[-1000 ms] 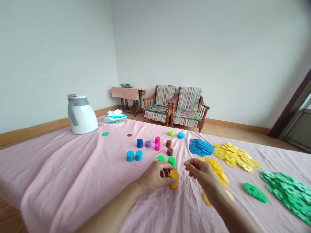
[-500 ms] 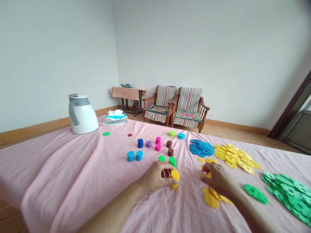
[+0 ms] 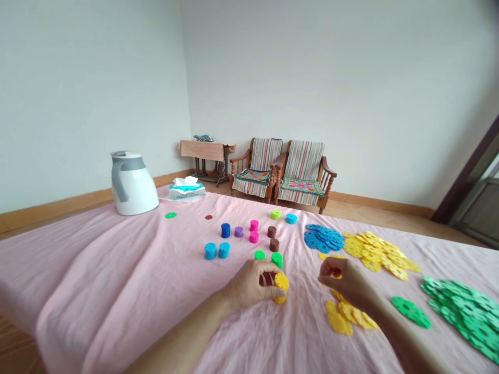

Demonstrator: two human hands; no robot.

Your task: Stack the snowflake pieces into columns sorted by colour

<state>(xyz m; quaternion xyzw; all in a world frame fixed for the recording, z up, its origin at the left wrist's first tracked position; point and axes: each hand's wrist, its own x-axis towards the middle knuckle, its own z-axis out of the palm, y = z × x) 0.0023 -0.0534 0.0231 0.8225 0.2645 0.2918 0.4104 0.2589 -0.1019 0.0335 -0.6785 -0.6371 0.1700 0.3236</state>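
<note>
My left hand [image 3: 253, 283] is closed around a short stack of yellow snowflake discs [image 3: 281, 287], held low over the cloth with the notched face turned toward me. My right hand [image 3: 343, 278] has thumb and fingers pinched together, and a bit of yellow disc shows within its curl, mostly hidden by the fingers. Beside and beneath that hand lie loose yellow discs [image 3: 339, 318]. Just beyond my left hand stand two green disc stacks [image 3: 277, 259], one partly covered by the fingers.
Farther back are small stacks in light blue [image 3: 210, 251], dark blue, purple, pink [image 3: 254, 237], brown [image 3: 274, 245] and lime. Piles of blue [image 3: 323, 239], yellow [image 3: 378, 252] and green discs [image 3: 463, 309] spread rightward. A jug [image 3: 134, 187] and tissue pack [image 3: 186, 190] stand back left.
My right hand has lifted slightly and moved a little left, its fingers now pinched; the yellow disc under its fingertips has left the cloth. My left hand stays in place with its stack.
</note>
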